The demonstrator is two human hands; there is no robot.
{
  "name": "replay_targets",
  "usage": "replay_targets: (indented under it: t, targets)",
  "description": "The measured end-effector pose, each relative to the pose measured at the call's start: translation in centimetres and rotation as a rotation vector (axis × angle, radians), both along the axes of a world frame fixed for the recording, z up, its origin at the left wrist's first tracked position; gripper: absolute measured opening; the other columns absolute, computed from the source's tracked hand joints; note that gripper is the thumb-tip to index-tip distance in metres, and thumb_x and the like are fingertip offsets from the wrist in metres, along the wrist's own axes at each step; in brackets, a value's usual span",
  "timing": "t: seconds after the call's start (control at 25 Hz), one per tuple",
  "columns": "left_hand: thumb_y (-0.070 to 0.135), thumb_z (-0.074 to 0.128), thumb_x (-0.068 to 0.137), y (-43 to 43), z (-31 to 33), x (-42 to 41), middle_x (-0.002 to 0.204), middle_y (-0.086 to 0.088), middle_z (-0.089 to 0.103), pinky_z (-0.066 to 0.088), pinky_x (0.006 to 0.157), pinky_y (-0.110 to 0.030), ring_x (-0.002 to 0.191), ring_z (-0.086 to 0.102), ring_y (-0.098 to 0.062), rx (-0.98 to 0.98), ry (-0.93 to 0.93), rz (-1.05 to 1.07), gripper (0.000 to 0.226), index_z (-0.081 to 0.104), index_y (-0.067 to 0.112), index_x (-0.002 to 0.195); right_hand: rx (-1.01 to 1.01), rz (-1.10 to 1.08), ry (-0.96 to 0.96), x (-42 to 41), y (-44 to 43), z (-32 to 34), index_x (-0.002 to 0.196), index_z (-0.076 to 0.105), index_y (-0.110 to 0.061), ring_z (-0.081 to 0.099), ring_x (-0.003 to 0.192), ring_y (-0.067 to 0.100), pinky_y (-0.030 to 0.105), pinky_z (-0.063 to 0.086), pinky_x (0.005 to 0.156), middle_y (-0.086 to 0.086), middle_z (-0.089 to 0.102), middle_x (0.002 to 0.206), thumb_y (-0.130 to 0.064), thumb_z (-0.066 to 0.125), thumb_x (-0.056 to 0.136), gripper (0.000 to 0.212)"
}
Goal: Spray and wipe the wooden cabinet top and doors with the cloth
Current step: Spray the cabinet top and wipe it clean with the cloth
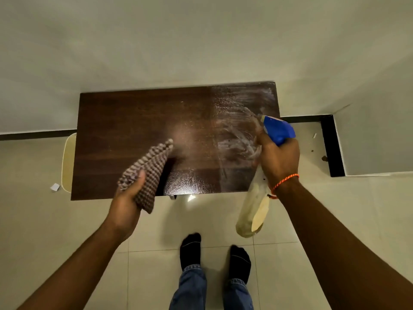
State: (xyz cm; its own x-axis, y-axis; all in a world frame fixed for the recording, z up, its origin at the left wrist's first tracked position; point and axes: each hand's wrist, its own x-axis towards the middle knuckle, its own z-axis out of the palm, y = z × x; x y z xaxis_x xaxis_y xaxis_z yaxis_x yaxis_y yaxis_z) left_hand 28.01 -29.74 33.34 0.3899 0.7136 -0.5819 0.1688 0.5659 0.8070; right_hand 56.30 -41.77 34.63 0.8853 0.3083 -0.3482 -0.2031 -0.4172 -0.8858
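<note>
Dark wood, the cabinet top (134,130) lies below me, smeared wet on its right part; I judge spraying is in hand; my right hand (279,162) grips the spray bottle (279,130) over that patch, my left hand (125,200) holds the cloth (147,171) above the front edge; next, press cloth flat and wipe.

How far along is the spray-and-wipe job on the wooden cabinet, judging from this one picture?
Done: the right part of the cabinet top carries white spray streaks. In hand: the right hand grips the spray bottle by that patch; the left hand holds the cloth above the front edge. Left: the darker left part shows no streaks, and the doors are out of view.
</note>
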Motion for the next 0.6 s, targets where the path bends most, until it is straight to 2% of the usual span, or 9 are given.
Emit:
replay_targets:
  t: [0.08, 0.16, 0.24, 0.4, 0.52, 0.6]
  targets:
    - [0.034, 0.048, 0.103, -1.1, 1.1, 0.1, 0.137, -0.003, 0.066, 0.049, 0.108, -0.039, 0.132, 0.058, -0.023, -0.112, -0.122, 0.192, 0.041, 0.057, 0.017, 0.139, -0.001, 0.022, -0.008, -1.1, -2.1, -0.2, 0.083, 0.058, -0.032, 0.061, 0.062, 0.011, 0.027, 0.057, 0.059, 0.009, 0.064, 0.075, -0.031, 0.073, 0.088, 0.015]
    - [0.038, 0.041, 0.107, -2.0, 1.8, 0.3, 0.14, -0.005, 0.064, 0.048, 0.11, -0.044, 0.132, 0.058, -0.026, -0.131, -0.162, 0.296, 0.043, 0.056, 0.019, 0.142, 0.008, 0.015, 0.02, -2.5, -4.3, -0.4, 0.084, 0.058, -0.033, 0.06, 0.059, 0.016, 0.026, 0.054, 0.052, 0.01, 0.061, 0.073, -0.029, 0.072, 0.088, 0.015]
    - [0.041, 0.039, 0.107, -2.8, 1.8, 0.8, 0.142, -0.005, 0.062, 0.043, 0.114, -0.048, 0.134, 0.056, -0.028, -0.12, -0.193, 0.344, 0.045, 0.054, 0.021, 0.145, 0.006, 0.018, 0.053, -3.9, -6.3, -0.6, 0.085, 0.059, -0.035, 0.059, 0.052, 0.024, 0.035, 0.054, 0.048, 0.018, 0.06, 0.072, -0.029, 0.072, 0.088, 0.014]
    - [0.039, 0.038, 0.107, -3.8, 1.3, 2.6, 0.15, -0.005, 0.055, 0.036, 0.119, -0.049, 0.139, 0.051, -0.025, 0.039, -0.168, 0.305, 0.049, 0.044, 0.02, 0.152, -0.057, 0.044, 0.052, -6.3, -9.5, -1.2, 0.08, 0.06, -0.034, 0.06, 0.045, 0.032, 0.039, 0.055, 0.048, 0.029, 0.063, 0.075, -0.029, 0.071, 0.089, 0.015]
    - [0.044, 0.045, 0.102, -3.7, 0.2, 3.9, 0.154, -0.002, 0.05, 0.034, 0.121, -0.047, 0.14, 0.049, -0.018, 0.153, -0.108, 0.217, 0.06, 0.037, 0.02, 0.156, -0.083, 0.038, 0.086, -7.4, -11.4, -1.8, 0.076, 0.059, -0.032, 0.06, 0.043, 0.032, 0.045, 0.056, 0.05, 0.026, 0.065, 0.073, -0.028, 0.072, 0.088, 0.018]
    - [0.055, 0.049, 0.096, -3.9, -0.8, 5.0, 0.154, 0.002, 0.049, 0.032, 0.123, -0.043, 0.142, 0.046, -0.012, 0.214, -0.015, 0.132, 0.064, 0.041, 0.026, 0.153, -0.091, 0.047, 0.095, -7.8, -12.4, -2.1, 0.076, 0.059, -0.032, 0.061, 0.042, 0.029, 0.044, 0.056, 0.051, 0.026, 0.063, 0.068, -0.028, 0.072, 0.088, 0.018]
